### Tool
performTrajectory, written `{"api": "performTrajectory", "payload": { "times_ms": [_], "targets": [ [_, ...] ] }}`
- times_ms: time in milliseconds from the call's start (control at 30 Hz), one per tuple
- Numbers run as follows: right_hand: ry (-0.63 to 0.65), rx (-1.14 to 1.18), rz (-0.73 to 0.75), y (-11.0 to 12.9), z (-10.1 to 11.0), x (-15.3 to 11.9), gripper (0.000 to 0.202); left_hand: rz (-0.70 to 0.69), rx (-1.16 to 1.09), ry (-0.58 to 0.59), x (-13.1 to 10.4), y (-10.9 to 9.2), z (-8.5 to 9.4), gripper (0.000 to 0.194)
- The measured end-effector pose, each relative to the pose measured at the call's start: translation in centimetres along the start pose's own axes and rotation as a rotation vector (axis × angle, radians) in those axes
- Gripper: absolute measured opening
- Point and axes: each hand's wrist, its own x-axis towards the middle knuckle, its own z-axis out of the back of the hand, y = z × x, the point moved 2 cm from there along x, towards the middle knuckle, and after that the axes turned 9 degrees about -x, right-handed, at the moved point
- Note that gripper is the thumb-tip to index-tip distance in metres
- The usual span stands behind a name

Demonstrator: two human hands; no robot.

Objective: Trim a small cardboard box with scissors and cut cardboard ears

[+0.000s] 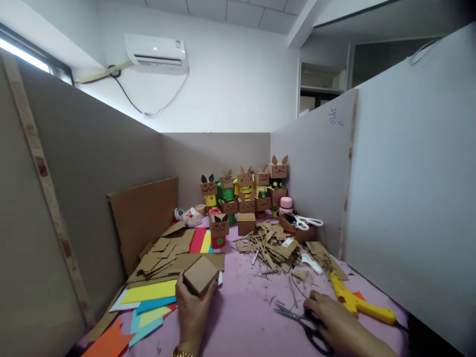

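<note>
My left hand wraps round a small cardboard box, tilted, with its plain brown top facing up. It is raised a little above the near part of the table, beside coloured paper. At the right, my right hand has curled fingers over one handle loop of the black-handled scissors. Their blades point left, slightly parted, low over the purple cloth. Part of the handle is hidden under the hand. A yellow glue gun lies just right of this hand.
Coloured paper sheets and cut cardboard pieces cover the left side. Cardboard scraps are heaped right of centre. Cardboard animal figures stand at the back, near a closed box. White scissors rest on an open carton. Grey partitions enclose the table.
</note>
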Motion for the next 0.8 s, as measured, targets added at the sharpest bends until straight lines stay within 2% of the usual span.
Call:
{"api": "performTrajectory", "payload": {
  "times_ms": [167, 300, 400, 467, 533, 600, 667, 800],
  "targets": [
    [0.008, 0.009, -0.005, -0.4, -0.8, 0.7, 0.039, 0.008, 0.011, 0.003, -0.1, 0.0, 0.2, 0.097],
    [-0.008, 0.046, 0.005, -0.9, -1.3, 0.1, 0.045, 0.013, 0.010, 0.009, 0.0, 0.2, 0.2, 0.097],
    [-0.027, 0.108, 0.002, -0.7, -0.8, -0.6, 0.044, 0.014, 0.005, 0.013, 0.1, 0.4, 0.1, 0.097],
    [-0.034, 0.161, 0.017, 0.3, -0.2, -0.7, 0.041, 0.014, -0.001, 0.014, 0.1, 0.4, 0.0, 0.097],
    [-0.020, 0.260, 0.096, 2.3, 0.2, -0.5, 0.039, 0.015, -0.005, 0.012, 0.1, 0.5, -0.1, 0.097],
    [0.044, 0.334, 0.218, 4.7, 0.2, 0.0, 0.040, 0.020, -0.008, 0.011, 0.0, 0.4, -0.1, 0.097],
    [0.091, 0.351, 0.252, 6.5, -0.1, 0.5, 0.041, 0.029, -0.011, 0.010, 0.0, 0.4, 0.0, 0.098],
    [0.080, 0.473, 0.301, 7.9, -0.2, 1.0, 0.039, 0.053, -0.020, 0.013, 0.1, 0.2, 0.2, 0.099]
  ]
}}
